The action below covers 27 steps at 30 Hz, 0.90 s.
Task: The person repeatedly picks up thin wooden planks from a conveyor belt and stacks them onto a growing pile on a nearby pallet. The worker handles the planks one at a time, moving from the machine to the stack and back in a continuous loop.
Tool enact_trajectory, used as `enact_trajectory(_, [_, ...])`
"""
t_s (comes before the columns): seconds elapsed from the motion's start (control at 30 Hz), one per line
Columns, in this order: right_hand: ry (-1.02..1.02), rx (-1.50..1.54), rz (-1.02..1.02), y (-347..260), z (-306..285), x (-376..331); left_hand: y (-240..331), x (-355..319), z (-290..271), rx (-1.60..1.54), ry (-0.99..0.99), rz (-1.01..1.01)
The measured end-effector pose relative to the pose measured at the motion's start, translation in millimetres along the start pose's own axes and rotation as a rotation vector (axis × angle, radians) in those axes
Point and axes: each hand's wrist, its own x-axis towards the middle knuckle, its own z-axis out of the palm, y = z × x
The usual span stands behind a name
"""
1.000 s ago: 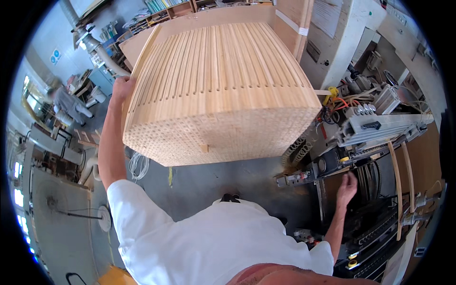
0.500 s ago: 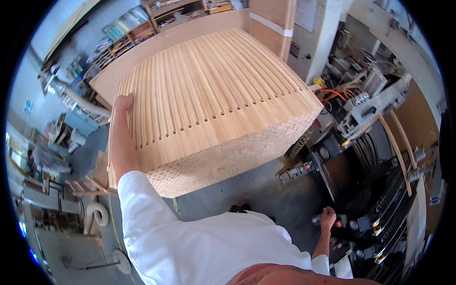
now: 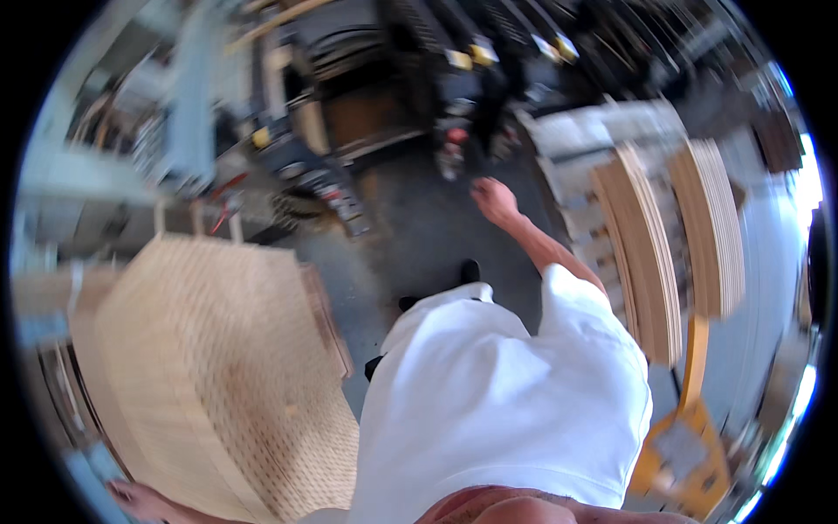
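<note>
My left hand [image 3: 138,499] is at the lower left, beside the big stack of pale wooden slats [image 3: 236,349]. Its fingers look stretched out, though blur softens them and I cannot tell whether they touch the wood. The slats' many small square ends make a grid on the side nearest me. Ahead of my body hangs my right hand [image 3: 496,201], over the grey floor, with its fingers curled in and nothing visible in them. It is nearest to the dark machine [image 3: 449,153] with a red part.
To the right, two piles of long wooden boards [image 3: 642,253] [image 3: 711,227] rest on a pale pallet-like base [image 3: 580,218]. A yellow-orange pallet jack [image 3: 694,441] stands nearer me. Black machine rails [image 3: 524,35] run along the far side. Grey floor [image 3: 393,210] lies between.
My view has swung right, so the slat stack now sits at the left. My left hand has left the grooved top for the stack's lower-left side. Board piles and the pallet jack have come into view.
</note>
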Motion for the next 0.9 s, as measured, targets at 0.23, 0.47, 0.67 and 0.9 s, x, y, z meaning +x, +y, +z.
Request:
enact_trajectory(0.23, [0.366, -0.174, 0.158, 98, -64, -75, 386, -170, 74, -0.633, -0.678, 0.114])
enact_trajectory(0.47, [0.436, -0.533, 0.650, 268, -76, -202, 540, -406, 144, -1.001, -1.488, 0.061])
enact_trajectory(0.67, [0.344, -0.363, 0.761, 266, -64, -221, 614, -425, 158, -0.979, -1.692, 0.240])
enact_trajectory(0.9, [0.439, -0.255, 0.495, 218, -75, -201, 671, -374, 295, -1.011, -1.412, 0.450])
